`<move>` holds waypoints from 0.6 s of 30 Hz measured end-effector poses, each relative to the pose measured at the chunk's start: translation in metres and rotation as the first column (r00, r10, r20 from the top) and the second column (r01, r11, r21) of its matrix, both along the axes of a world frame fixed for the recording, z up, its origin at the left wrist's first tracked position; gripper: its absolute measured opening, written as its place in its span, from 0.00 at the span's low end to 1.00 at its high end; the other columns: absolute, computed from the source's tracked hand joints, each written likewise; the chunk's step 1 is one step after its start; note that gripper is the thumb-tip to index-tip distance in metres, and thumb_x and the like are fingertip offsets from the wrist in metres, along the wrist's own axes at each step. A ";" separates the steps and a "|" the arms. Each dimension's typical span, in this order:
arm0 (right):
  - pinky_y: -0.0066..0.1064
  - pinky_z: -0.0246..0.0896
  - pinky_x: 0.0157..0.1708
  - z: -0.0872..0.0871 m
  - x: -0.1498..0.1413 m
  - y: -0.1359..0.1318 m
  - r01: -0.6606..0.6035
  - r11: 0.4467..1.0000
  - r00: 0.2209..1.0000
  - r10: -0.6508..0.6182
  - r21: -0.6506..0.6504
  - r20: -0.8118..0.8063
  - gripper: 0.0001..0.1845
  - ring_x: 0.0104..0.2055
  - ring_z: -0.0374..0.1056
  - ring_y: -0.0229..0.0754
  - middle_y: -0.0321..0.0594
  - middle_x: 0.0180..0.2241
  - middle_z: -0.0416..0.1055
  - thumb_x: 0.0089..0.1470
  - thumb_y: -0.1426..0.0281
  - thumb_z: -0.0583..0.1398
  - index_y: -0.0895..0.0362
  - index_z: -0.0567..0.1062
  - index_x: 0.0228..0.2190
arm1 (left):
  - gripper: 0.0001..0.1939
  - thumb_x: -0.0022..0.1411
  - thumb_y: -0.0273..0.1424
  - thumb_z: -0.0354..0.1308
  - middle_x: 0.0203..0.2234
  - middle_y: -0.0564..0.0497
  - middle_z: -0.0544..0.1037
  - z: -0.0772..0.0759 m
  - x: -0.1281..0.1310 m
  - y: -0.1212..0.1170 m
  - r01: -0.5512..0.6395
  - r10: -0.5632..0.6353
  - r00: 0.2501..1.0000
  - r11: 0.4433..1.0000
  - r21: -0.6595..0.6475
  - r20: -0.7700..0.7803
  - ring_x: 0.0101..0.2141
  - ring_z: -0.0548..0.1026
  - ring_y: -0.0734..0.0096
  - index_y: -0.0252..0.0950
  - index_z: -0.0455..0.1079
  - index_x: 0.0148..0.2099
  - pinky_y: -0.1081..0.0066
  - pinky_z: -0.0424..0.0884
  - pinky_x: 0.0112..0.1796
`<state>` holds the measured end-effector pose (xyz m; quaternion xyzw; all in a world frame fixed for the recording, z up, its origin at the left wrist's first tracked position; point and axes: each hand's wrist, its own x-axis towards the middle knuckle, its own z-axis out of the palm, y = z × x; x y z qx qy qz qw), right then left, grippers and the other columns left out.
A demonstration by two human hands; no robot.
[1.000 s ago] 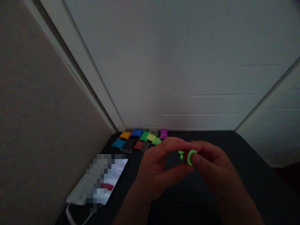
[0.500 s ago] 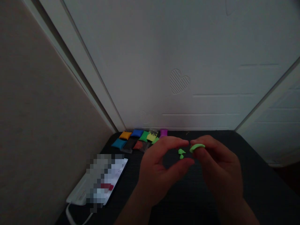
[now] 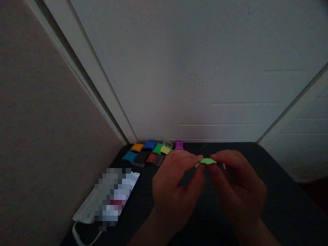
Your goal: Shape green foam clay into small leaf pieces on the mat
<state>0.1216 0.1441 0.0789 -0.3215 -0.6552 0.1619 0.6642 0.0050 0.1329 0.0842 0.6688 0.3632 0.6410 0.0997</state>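
A thin, flattened piece of light green modelling clay [image 3: 208, 161] is held up above the dark table. My left hand [image 3: 176, 184] pinches its left edge between thumb and forefinger. On the opposite edge, the thumb and fingers of my right hand [image 3: 237, 186] are closed in the same way. A sliver of green shows just beneath the left fingertips; the small green scraps on the table behind are mostly hidden by my hands. Something small and pink shows by the right fingers, too little of it to name.
Several small packets lie at the table's back edge, among them an orange packet [image 3: 137, 147], a blue packet [image 3: 150, 145] and a purple packet [image 3: 179, 145]. A lit phone [image 3: 125, 194] and a white cable [image 3: 77, 235] are at the left. A white panel [image 3: 225, 68] rises behind the table.
My left fingers were spread apart from the clay half a second ago; now they pinch its left edge. The green piece has turned from a curled, upright shape to a flatter, level one.
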 end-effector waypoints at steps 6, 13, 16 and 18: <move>0.32 0.59 0.27 -0.003 -0.003 0.002 0.045 0.993 0.999 -0.046 0.109 0.006 0.15 0.30 0.63 0.39 0.37 0.29 0.68 0.44 0.80 0.59 0.54 0.70 0.35 | 0.15 0.46 0.16 0.57 0.31 0.52 0.74 0.001 0.002 -0.004 -0.128 0.134 0.987 0.990 0.063 -0.094 0.34 0.71 0.72 0.35 0.68 0.37 0.70 0.68 0.37; 0.32 0.59 0.29 -0.001 -0.002 0.000 -0.003 1.000 0.999 0.004 0.021 -0.045 0.12 0.31 0.63 0.38 0.37 0.29 0.67 0.45 0.79 0.58 0.54 0.71 0.33 | 0.15 0.48 0.19 0.56 0.32 0.52 0.75 0.002 0.003 -0.006 -0.094 0.094 0.995 0.996 -0.005 -0.026 0.34 0.72 0.72 0.36 0.68 0.40 0.72 0.69 0.36; 0.32 0.58 0.30 0.001 -0.001 -0.001 -0.026 1.000 0.999 0.025 -0.010 -0.040 0.12 0.32 0.63 0.38 0.36 0.30 0.67 0.45 0.79 0.58 0.54 0.71 0.33 | 0.14 0.48 0.18 0.56 0.31 0.52 0.75 0.001 0.004 -0.005 -0.051 0.051 0.999 0.999 -0.007 0.004 0.33 0.72 0.73 0.37 0.68 0.39 0.72 0.69 0.35; 0.31 0.58 0.30 0.002 0.000 -0.002 -0.023 0.999 0.999 0.022 -0.033 -0.032 0.12 0.32 0.62 0.38 0.36 0.30 0.67 0.45 0.79 0.58 0.53 0.71 0.33 | 0.14 0.49 0.18 0.55 0.31 0.52 0.75 0.001 0.005 -0.004 -0.036 0.036 0.999 0.999 0.002 0.030 0.33 0.72 0.72 0.38 0.68 0.39 0.71 0.69 0.35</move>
